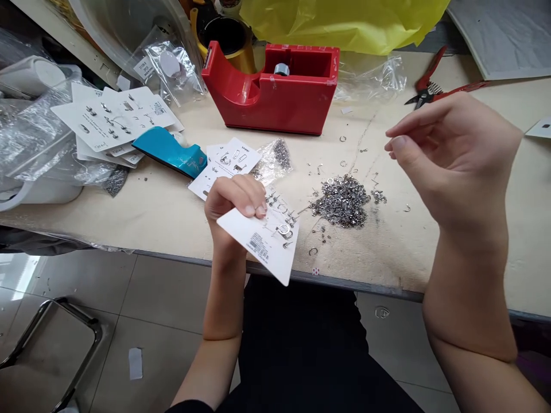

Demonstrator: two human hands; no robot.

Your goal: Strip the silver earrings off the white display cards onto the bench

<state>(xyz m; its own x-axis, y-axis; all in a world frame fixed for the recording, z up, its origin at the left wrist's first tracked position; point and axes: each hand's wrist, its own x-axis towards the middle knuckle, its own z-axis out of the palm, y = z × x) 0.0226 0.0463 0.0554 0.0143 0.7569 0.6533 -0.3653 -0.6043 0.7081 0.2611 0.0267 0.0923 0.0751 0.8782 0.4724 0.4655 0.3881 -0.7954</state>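
My left hand (236,203) grips a white card (262,244) by its upper left part, over the table's front edge. Small metal earrings and rings (284,229) stick out from the card's right side. My right hand (451,149) is raised above the table at the right, thumb and fingertips pressed together; anything between them is too small to make out. Between the hands, a pile of small metal pieces (342,201) lies on the table, with loose rings and bits scattered round it.
Behind the pile stands a red tape dispenser (279,97). A blue stapler-like tool (172,152) lies beside stacked earring cards (116,117) and plastic bags. Red-handled pliers (430,92) lie at the back right, near yellow plastic (344,23).
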